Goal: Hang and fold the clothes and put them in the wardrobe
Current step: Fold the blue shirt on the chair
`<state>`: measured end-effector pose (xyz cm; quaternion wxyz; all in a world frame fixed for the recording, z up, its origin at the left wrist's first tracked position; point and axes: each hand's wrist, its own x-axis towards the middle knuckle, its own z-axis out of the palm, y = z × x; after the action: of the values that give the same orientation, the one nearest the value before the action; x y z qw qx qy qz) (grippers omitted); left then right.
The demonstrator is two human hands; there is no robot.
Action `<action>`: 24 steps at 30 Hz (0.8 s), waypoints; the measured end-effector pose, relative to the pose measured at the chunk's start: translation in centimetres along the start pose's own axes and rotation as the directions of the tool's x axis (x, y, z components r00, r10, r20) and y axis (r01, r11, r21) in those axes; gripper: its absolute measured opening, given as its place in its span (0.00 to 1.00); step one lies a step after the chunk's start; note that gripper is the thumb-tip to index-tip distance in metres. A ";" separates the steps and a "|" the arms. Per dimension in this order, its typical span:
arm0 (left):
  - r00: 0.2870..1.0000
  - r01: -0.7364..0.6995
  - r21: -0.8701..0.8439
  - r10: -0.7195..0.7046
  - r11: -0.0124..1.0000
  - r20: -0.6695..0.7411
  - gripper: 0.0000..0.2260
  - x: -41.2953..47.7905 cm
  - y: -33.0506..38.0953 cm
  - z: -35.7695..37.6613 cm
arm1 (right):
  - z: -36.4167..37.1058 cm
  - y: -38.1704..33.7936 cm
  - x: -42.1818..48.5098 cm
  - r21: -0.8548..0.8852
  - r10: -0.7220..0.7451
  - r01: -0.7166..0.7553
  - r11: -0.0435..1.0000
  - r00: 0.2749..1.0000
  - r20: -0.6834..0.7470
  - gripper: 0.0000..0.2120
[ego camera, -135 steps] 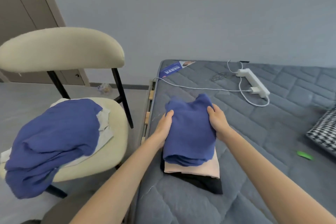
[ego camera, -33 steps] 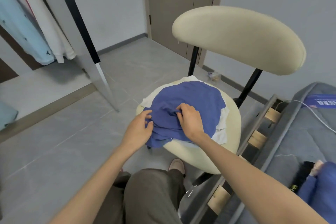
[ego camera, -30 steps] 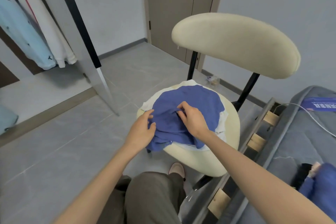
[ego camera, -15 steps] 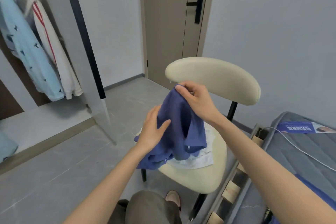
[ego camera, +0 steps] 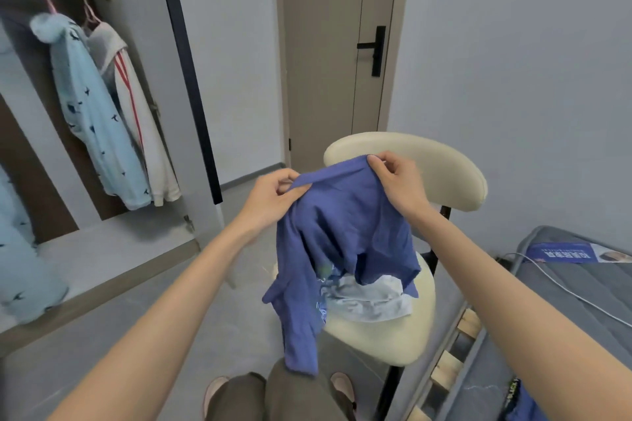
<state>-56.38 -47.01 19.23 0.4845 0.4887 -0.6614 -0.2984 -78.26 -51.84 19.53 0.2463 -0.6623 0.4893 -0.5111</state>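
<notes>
A crumpled blue garment [ego camera: 342,243] hangs in the air in front of the cream chair [ego camera: 383,335]. My left hand [ego camera: 273,198] pinches its top edge on the left, and my right hand [ego camera: 396,181] pinches the same edge on the right. A white and pale blue garment [ego camera: 369,297] lies on the chair seat below it. At the left the open wardrobe [ego camera: 51,133] holds a light blue patterned shirt [ego camera: 92,113] and a white jacket with red stripes [ego camera: 143,133] on hangers from a rail.
A closed beige door [ego camera: 328,55] with a black handle stands behind the chair. The grey mattress [ego camera: 564,318] with a white cable and a blue leaflet lies at the right, slats showing at its edge. My legs and shoes are at the bottom centre.
Both hands left the folded pile on the bed, turned to the chair, took the blue garment and lifted it off the seat. My view has tilted upward.
</notes>
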 end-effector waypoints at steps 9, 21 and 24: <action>0.961 0.149 -0.342 -0.217 0.928 -0.172 0.08 -1.2 1.2 -4.5 | 5.3 -2.9 -1.2 0.087 0.049 -0.071 0.994 0.972 0.229 0.07; 0.876 0.097 -0.772 -0.422 0.628 -0.233 0.06 -0.5 2.2 -7.7 | 14.2 -3.9 -11.9 0.022 -0.138 0.147 0.989 0.860 0.492 0.17; 0.907 0.072 -0.816 -0.378 0.574 -0.186 0.08 -0.7 3.4 -8.4 | 16.3 -3.5 -12.4 0.034 -0.139 0.136 0.990 0.924 0.357 0.12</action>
<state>-49.68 -44.58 24.89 0.7138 0.3474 -0.2965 -0.5309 -61.87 -42.08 11.23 0.2977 -0.7759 0.3865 -0.4000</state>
